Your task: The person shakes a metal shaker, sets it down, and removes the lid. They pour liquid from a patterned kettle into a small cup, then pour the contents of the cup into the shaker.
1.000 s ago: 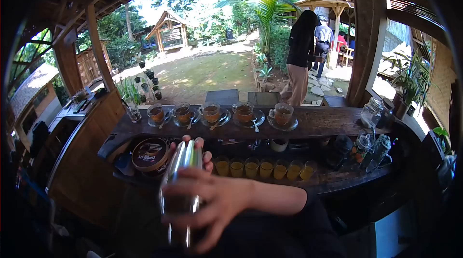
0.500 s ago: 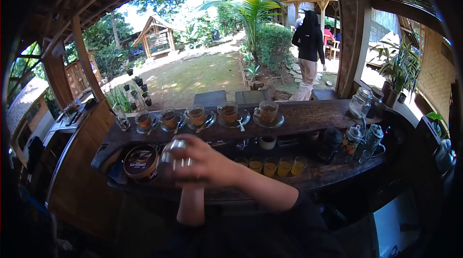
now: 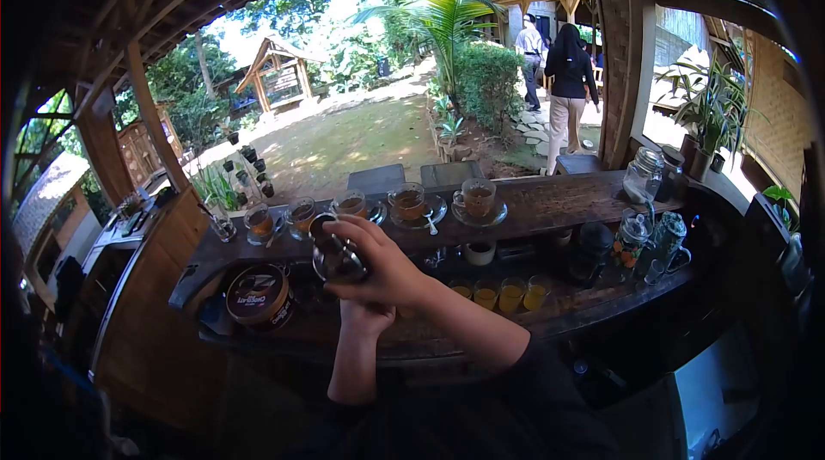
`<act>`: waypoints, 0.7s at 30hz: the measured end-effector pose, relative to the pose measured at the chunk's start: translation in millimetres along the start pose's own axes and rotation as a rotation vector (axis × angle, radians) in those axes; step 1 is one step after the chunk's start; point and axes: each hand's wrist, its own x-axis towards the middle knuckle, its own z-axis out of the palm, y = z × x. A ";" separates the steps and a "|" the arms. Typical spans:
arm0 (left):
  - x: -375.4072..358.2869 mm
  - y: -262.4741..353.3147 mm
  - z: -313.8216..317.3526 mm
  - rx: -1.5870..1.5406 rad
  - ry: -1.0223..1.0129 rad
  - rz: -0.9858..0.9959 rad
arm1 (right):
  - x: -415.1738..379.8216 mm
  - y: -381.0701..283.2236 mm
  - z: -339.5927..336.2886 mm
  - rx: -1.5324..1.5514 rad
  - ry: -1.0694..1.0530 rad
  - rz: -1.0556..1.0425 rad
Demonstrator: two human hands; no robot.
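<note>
A shiny metal cocktail shaker [image 3: 339,259] is held tilted above the near side of the counter. My right hand [image 3: 388,269] wraps around it from the right, fingers curled over its upper side. Below and behind that, my left hand [image 3: 368,319] is closed against the lower part of the shaker, its fingers mostly hidden by the right hand. Just beyond stand a glass cup of brown drink [image 3: 302,212] and another glass cup [image 3: 350,204], partly covered by the shaker. A round brown chocolate tub [image 3: 255,295] sits to the left.
More glass cups on saucers [image 3: 406,200] line the raised wooden counter [image 3: 550,202]. Several small glasses of yellow drink [image 3: 511,295] stand on the lower shelf. Glass jars [image 3: 642,176] and a patterned pitcher [image 3: 632,236] are at the right. A person [image 3: 567,86] walks outside.
The shaker has turned and moved slightly right in my hands, showing more of its metal body. Outside, the person in black has stepped on, and another person has come into view.
</note>
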 end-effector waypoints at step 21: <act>17.8 25.2 36.5 0.100 -0.346 -0.358 | 9.4 -34.1 -16.4 -0.059 -0.161 -0.633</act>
